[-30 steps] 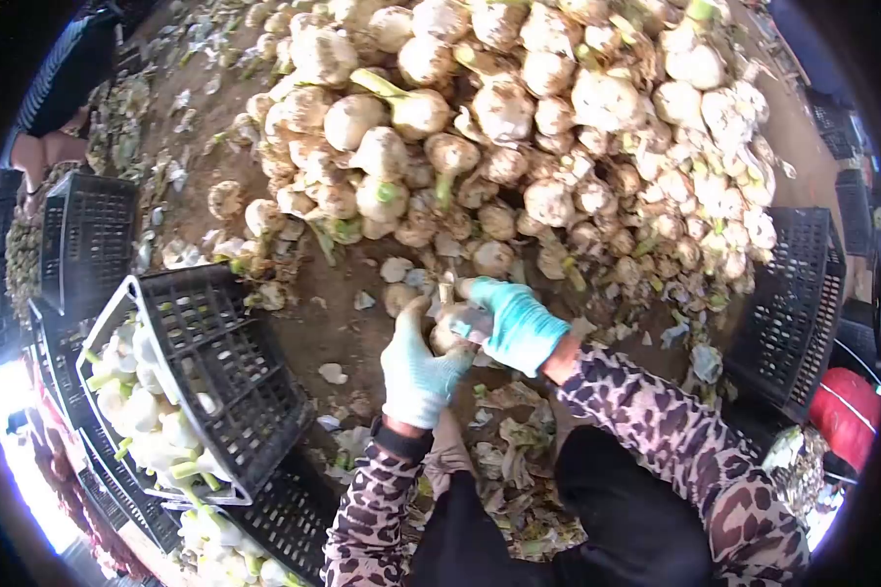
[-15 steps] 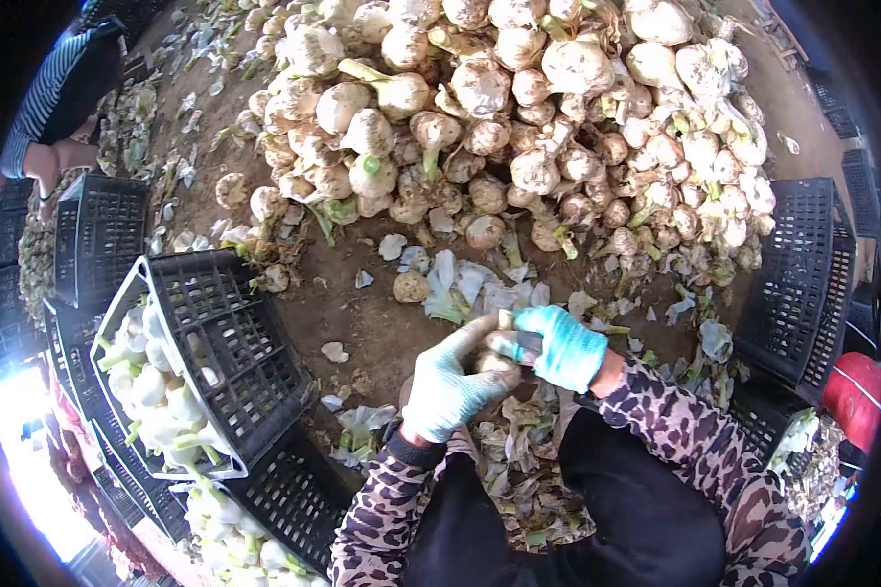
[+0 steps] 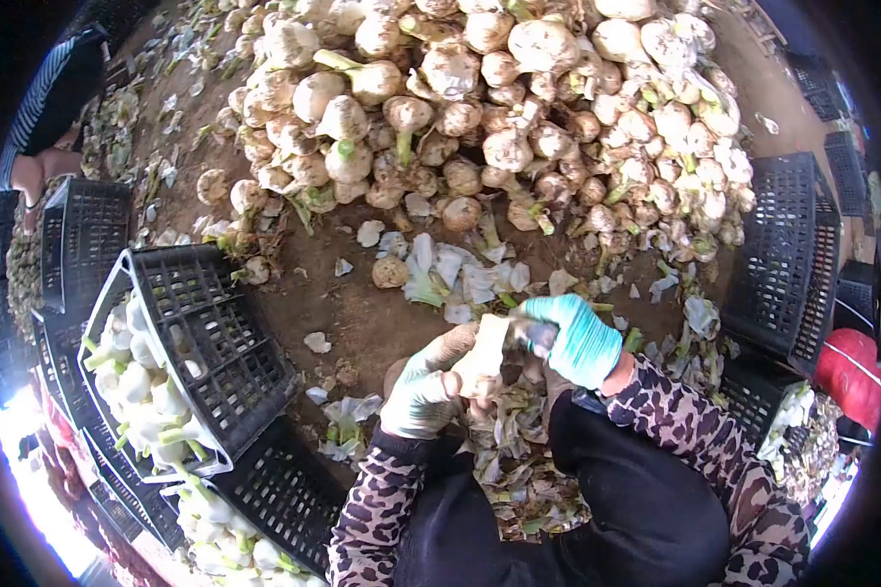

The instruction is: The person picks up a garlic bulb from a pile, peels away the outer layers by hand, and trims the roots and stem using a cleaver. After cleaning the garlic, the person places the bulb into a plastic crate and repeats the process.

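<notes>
My left hand [image 3: 426, 386], in a pale dirty glove, is closed around a garlic bulb [image 3: 482, 367] with its pale stem pointing up and away. Just right of the stem, my right hand [image 3: 579, 340], in a turquoise glove, has its fingers curled in. A dark grey patch shows at those fingers; whether it is a small tool or soiled glove cannot be made out. Ahead lies a big heap of unpeeled garlic bulbs [image 3: 509, 147], soil-stained, some with green stems. A single bulb [image 3: 390, 272] sits on the ground before my hands.
On the left a tilted black crate [image 3: 230, 333] holds clean white bulbs [image 3: 147, 382]; more white bulbs [image 3: 230, 533] lie below it. Black crates [image 3: 778, 254] and a red object [image 3: 852, 380] stand right. Peeled skins [image 3: 529, 470] litter the ground. Another person's arm [image 3: 34, 176] shows far left.
My hands have moved slightly apart, uncovering the bulb and its stem in my left hand. The whole view has shifted a little, so the heap and crates sit further left.
</notes>
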Demonstrator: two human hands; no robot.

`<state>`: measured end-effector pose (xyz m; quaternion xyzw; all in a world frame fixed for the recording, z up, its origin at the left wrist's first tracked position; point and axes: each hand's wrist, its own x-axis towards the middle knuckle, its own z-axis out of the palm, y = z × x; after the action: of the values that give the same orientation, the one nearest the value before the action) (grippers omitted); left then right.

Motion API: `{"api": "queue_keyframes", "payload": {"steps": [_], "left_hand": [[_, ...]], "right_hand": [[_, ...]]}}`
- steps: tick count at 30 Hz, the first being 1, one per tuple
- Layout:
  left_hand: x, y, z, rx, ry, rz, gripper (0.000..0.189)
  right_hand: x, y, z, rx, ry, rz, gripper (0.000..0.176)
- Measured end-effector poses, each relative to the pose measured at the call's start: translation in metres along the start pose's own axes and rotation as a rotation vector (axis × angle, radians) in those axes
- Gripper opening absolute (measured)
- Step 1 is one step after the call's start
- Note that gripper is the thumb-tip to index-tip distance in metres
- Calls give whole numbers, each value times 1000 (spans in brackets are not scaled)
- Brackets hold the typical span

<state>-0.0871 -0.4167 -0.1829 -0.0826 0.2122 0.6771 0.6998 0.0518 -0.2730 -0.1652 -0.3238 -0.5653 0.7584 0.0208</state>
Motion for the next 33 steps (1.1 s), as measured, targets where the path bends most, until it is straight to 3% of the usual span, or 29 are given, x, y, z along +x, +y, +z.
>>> {"api": "queue_keyframes", "payload": {"steps": [1,3,5,6,7,9,10,11,13,16,17,19,21,23,27,29,30,31,33], "left_hand": [[0,7,6,175,45,-11,64],[-1,7,1,383,177,75,66],[-1,11,1,443,197,91,69],[1,11,2,508,214,108,71],[3,10,1,502,212,102,71],[6,4,-2,726,314,152,77],[7,5,12,795,283,147,83],[11,1,3,1022,182,320,81],[12,-1,13,1562,266,474,77],[12,-13,7,1341,423,344,69],[11,-14,7,1341,426,341,69],[10,-18,8,1060,377,235,68],[12,-22,4,1645,307,312,70],[10,-28,12,1870,343,252,66],[11,-31,10,1563,412,74,71],[11,-28,15,787,364,142,75],[11,-23,17,709,331,105,74],[11,-22,15,705,332,107,74],[12,-22,10,575,288,105,75]], "right_hand": [[3,-28,1,-410,58,-2,18],[8,-30,-1,-521,3,67,27],[9,-11,3,-20,-2,-49,25],[10,1,4,408,-74,98,25],[9,-23,12,119,-106,39,16],[14,-3,14,-548,69,-327,12],[13,-10,17,-586,158,-156,17],[16,-11,20,-597,199,-177,18],[17,-11,23,-608,239,-166,21],[15,-16,27,-523,228,-158,22],[20,-5,24,-260,144,9,26],[20,1,16,-389,115,12,28],[20,-3,17,-745,88,10,25],[22,-3,13,-831,33,49,24],[23,16,9,-1083,-35,-185,26],[20,11,8,-563,172,-34,26],[23,29,1,-509,104,160,29],[20,27,4,-513,102,161,29],[13,19,12,46,106,-41,26]]}}
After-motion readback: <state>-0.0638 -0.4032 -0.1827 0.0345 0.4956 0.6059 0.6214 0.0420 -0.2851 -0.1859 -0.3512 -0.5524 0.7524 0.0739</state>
